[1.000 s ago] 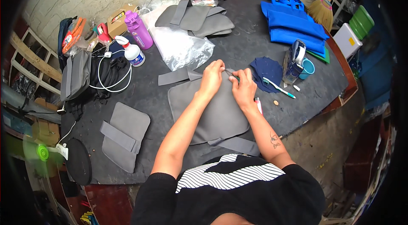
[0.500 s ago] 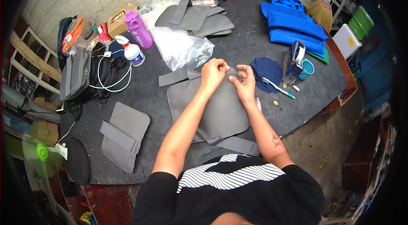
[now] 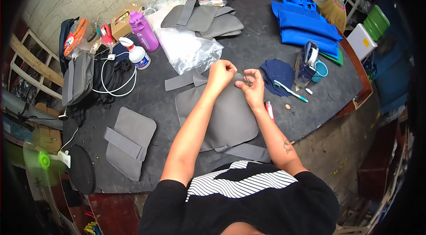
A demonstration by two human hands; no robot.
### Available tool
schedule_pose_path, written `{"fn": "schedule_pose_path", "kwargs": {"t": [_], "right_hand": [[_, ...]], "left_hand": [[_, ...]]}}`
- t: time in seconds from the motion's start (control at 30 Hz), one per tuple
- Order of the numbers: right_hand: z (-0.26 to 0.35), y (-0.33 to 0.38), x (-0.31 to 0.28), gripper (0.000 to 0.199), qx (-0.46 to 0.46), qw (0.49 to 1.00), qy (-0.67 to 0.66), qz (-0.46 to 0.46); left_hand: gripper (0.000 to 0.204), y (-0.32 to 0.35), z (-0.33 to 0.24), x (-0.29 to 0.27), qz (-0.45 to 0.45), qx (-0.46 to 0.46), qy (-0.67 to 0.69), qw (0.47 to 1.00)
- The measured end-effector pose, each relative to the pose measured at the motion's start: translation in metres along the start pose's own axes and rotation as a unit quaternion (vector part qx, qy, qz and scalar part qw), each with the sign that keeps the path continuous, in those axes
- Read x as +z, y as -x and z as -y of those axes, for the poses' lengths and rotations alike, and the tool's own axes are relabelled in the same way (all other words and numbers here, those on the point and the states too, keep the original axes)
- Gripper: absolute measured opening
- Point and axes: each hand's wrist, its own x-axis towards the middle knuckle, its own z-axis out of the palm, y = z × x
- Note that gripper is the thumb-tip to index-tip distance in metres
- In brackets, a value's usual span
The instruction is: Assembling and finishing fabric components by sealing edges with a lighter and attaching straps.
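A grey padded fabric panel (image 3: 219, 115) lies in front of me on the dark table, with a grey strap (image 3: 181, 81) at its far left and another strap (image 3: 246, 151) at its near edge. Over the panel's far edge, my left hand (image 3: 220, 76) is closed in a pinch; what it grips is too small to make out. Just to its right, my right hand (image 3: 253, 89) holds a small, thin dark tool (image 3: 247, 80) between thumb and fingers. Its exact kind is unclear. A red and white lighter-like object (image 3: 269, 110) lies beside my right wrist.
Left are a smaller grey panel (image 3: 128, 141), a spray bottle (image 3: 140, 56) and a purple bottle (image 3: 144, 33). Grey panels (image 3: 204, 21) and clear plastic (image 3: 188, 50) lie at the back. Right are navy cloth (image 3: 278, 75), a toothbrush (image 3: 290, 91), a cup (image 3: 320, 71) and blue bags (image 3: 306, 24).
Both hands have shifted slightly left, still close together over the panel's far edge. The lighter-like object beside my right wrist shows more fully.
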Motion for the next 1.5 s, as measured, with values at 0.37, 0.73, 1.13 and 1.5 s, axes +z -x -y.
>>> {"fn": "schedule_pose_path", "kwargs": {"t": [0.37, 0.73, 1.13, 1.5], "right_hand": [[0.012, 0.007, -0.001, 0.040, -0.066, 0.954, 0.289, -0.047], [0.013, 0.005, 0.002, 0.019, -0.202, 0.899, 0.381, -0.082], [0.014, -0.001, 0.000, 0.018, -0.136, 0.928, 0.340, -0.073], [0.013, 0.000, -0.002, 0.018, -0.140, 0.928, 0.337, -0.081]], "left_hand": [[0.009, 0.006, 0.015, 0.020, -0.115, 0.043, -0.017, 0.992], [0.006, 0.010, 0.010, 0.022, -0.134, 0.082, -0.002, 0.988], [0.008, 0.006, 0.015, 0.012, -0.087, 0.071, 0.019, 0.993], [0.008, 0.006, 0.013, 0.012, -0.074, 0.062, 0.028, 0.995]]}}
